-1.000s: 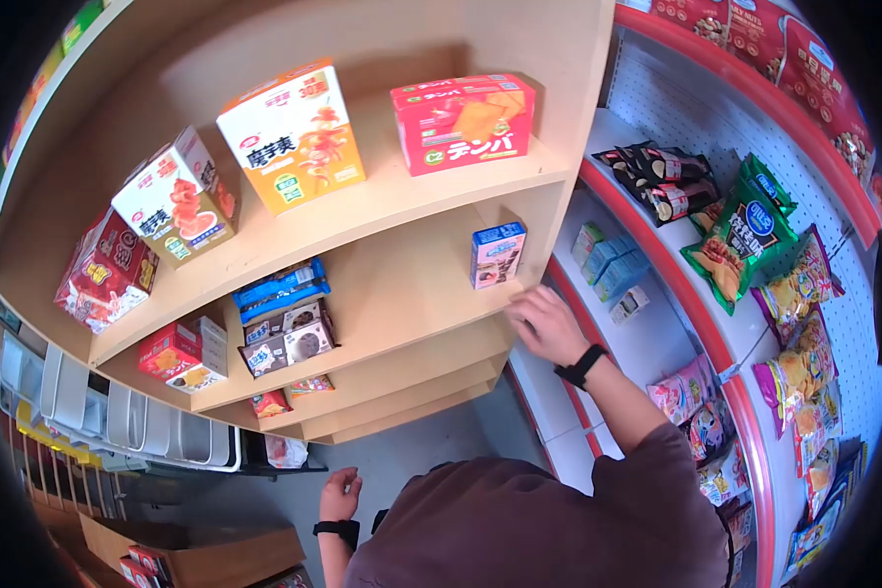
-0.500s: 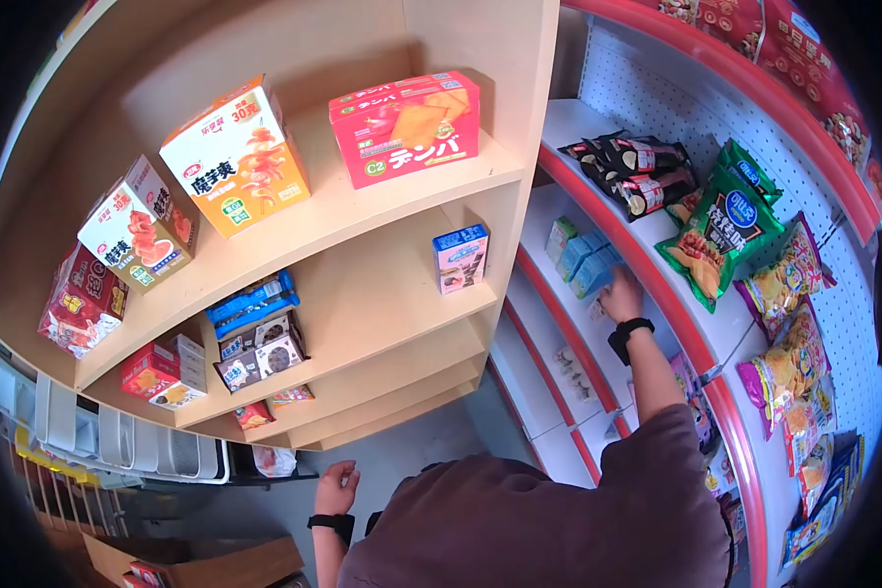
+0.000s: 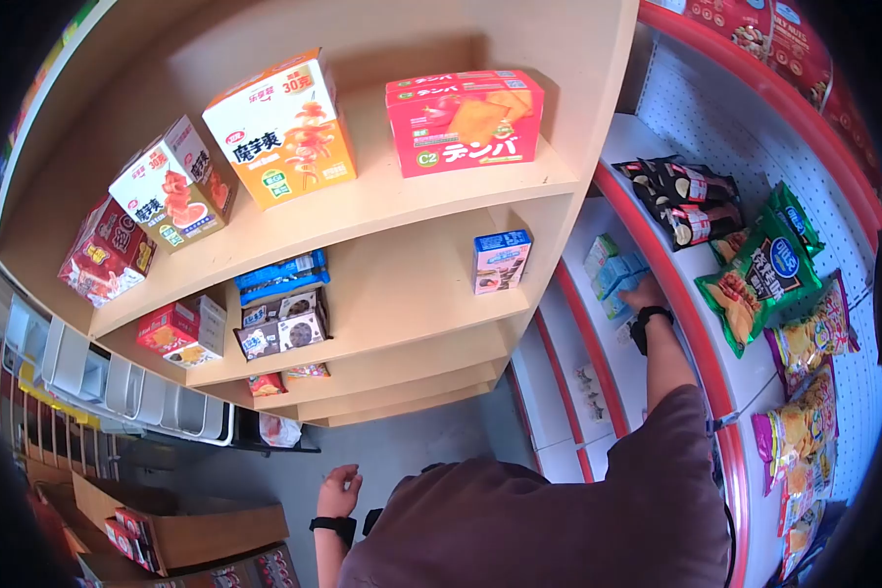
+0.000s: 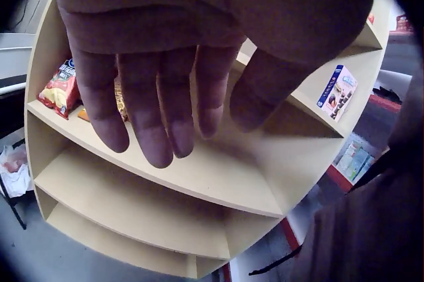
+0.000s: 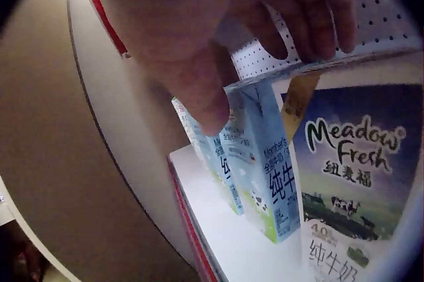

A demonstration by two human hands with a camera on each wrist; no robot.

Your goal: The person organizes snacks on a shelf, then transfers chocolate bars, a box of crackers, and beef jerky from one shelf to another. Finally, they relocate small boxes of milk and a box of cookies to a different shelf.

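In the head view my right hand [image 3: 645,294] reaches among light blue milk cartons [image 3: 612,278] on the white shelf at the right. The right wrist view has its thumb [image 5: 209,113] against the upper part of one light blue milk carton [image 5: 268,182]. The other fingers are spread above the cartons' top edge, with pegboard showing around their tips. A second light blue carton [image 5: 224,179] stands to the left, and a larger Meadow Fresh milk carton [image 5: 354,192] to the right. My left hand [image 3: 339,492] hangs low beside my body, fingers loose and holding nothing.
A wooden shelf unit [image 3: 392,230] holds snack boxes, including a pink-red box [image 3: 465,125] and a small blue-and-pink box [image 3: 501,263]. Red-edged shelves carry black packs [image 3: 691,201] and green chip bags [image 3: 764,274] above my right arm. An open cardboard box [image 3: 220,539] lies low left.
My right hand has moved right, away from the wooden shelf's edge and in among the milk cartons. The left hand still hangs low. The head view has shifted slightly.
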